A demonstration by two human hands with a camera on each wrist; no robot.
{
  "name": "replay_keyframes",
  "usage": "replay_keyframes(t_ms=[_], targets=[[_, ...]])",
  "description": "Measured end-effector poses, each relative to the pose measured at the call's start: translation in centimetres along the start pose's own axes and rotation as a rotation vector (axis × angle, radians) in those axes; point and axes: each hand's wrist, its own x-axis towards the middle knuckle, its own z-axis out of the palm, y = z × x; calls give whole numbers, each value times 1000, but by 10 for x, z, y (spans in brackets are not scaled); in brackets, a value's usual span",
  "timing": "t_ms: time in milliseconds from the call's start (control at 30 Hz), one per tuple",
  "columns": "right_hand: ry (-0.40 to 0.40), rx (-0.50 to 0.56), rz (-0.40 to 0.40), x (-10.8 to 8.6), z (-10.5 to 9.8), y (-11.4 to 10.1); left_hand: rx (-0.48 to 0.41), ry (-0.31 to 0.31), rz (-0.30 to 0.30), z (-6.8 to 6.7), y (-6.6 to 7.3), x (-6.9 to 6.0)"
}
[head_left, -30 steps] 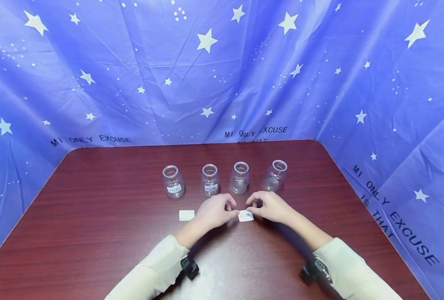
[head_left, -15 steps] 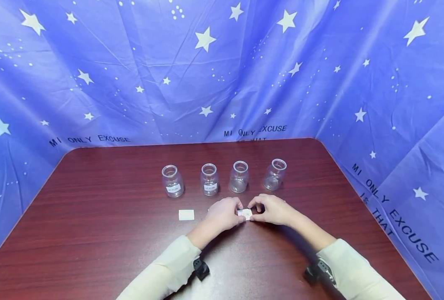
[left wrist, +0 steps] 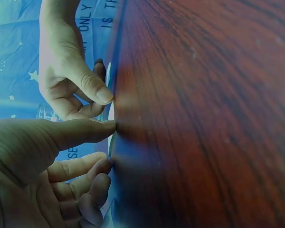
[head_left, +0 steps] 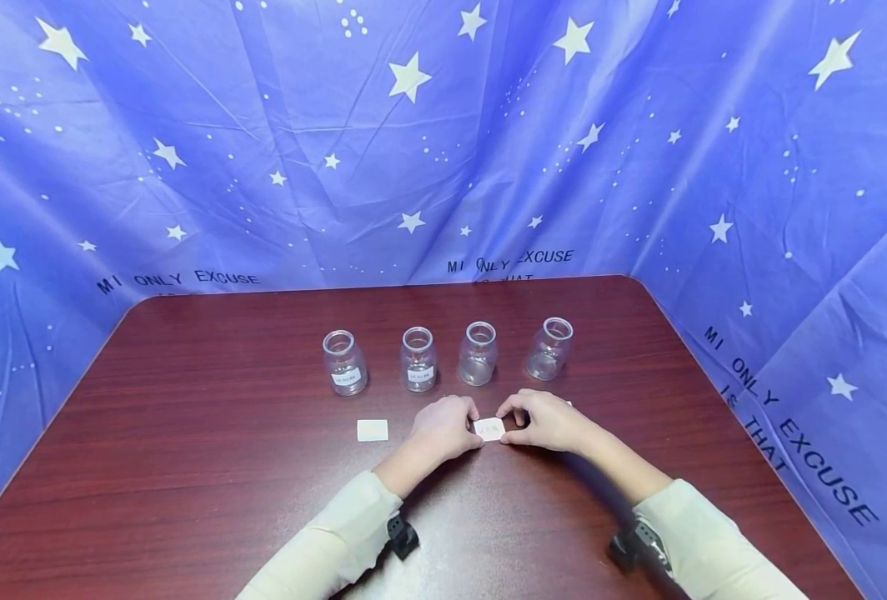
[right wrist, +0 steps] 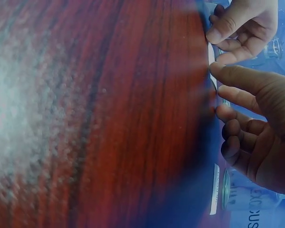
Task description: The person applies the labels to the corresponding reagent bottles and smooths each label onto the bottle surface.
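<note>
Between both hands lies a small white paper label (head_left: 490,429) with faint writing, near the table surface. My left hand (head_left: 443,427) holds its left edge between thumb and fingers. From the other side, my right hand (head_left: 552,421) has its thumb and index finger at the right edge. In the left wrist view the label (left wrist: 111,111) shows only as a thin white strip near the thumb tips. Behind the hands, two glass jars, one left (head_left: 346,363) and one beside it (head_left: 418,360), carry white labels. Two jars further right, one (head_left: 478,354) and another (head_left: 550,350), show none.
Left of the hands, a blank-looking white label (head_left: 372,430) lies flat on the dark red wooden table (head_left: 188,433). Another white label (right wrist: 215,190) lies beyond the right hand, mostly hidden in the head view. A blue star-patterned curtain (head_left: 301,167) surrounds the table's far sides.
My left hand has moved right to the label's left edge. The label has turned slightly straighter between the hands. The jars have stayed put.
</note>
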Motion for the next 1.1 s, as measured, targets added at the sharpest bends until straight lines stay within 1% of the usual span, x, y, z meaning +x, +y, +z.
replay_keyframes(t_ms=[133, 333, 667, 1100], targets=[[-1, 12, 4, 0, 0, 0, -1, -7, -16, 0, 1, 0], [0, 26, 9, 1, 2, 1, 2, -1, -26, 2, 1, 0], [10, 45, -23, 2, 4, 3, -5, 9, -15, 2, 1, -1], [7, 73, -37, 5, 4, 4, 8, 14, -16, 3, 0, 0]])
